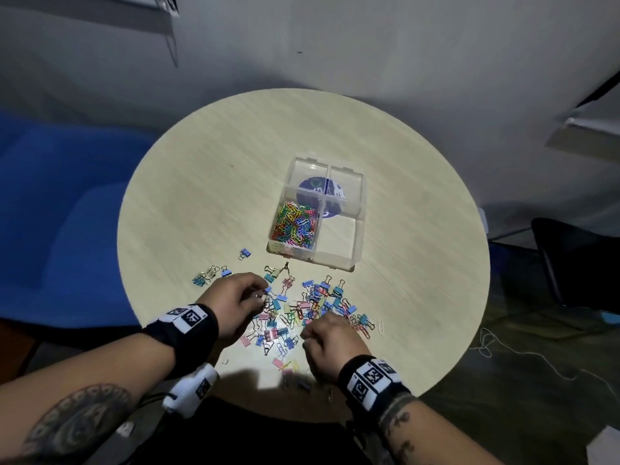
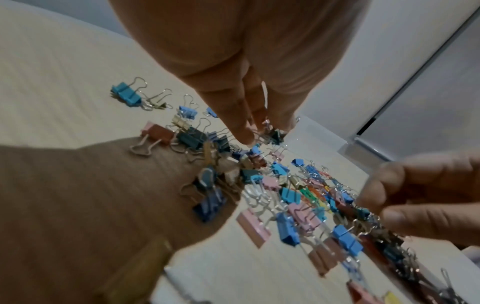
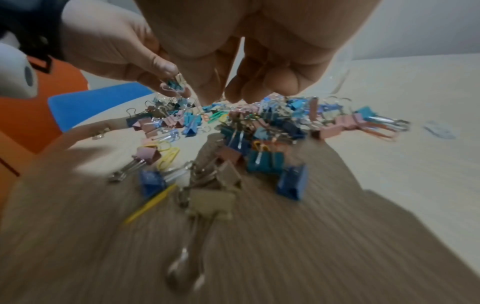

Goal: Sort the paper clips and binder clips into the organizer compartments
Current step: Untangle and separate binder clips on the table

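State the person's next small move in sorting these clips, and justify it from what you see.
Probably: lift the left hand, which pinches a small teal binder clip, and carry it to an empty compartment of the clear plastic four-compartment organizer. The coloured paper clips already fill its near-left compartment, and the mixed pile of binder clips lies loose on the round pale wooden table.

The room is dim, and the round worktop (image 1: 208, 182) is the brightest area in the head view, lit from above, with the surroundings falling off into darkness. A soft dark shadow lies at the worktop's near edge between the hands, and in both wrist views broad brown shadows spread across the wood under them. The head view bends straight lines toward its edges. The wrist views are heavily blurred: the right wrist picture smears the nearest binder clips (image 3: 207, 197), and the palms up close are out of focus.
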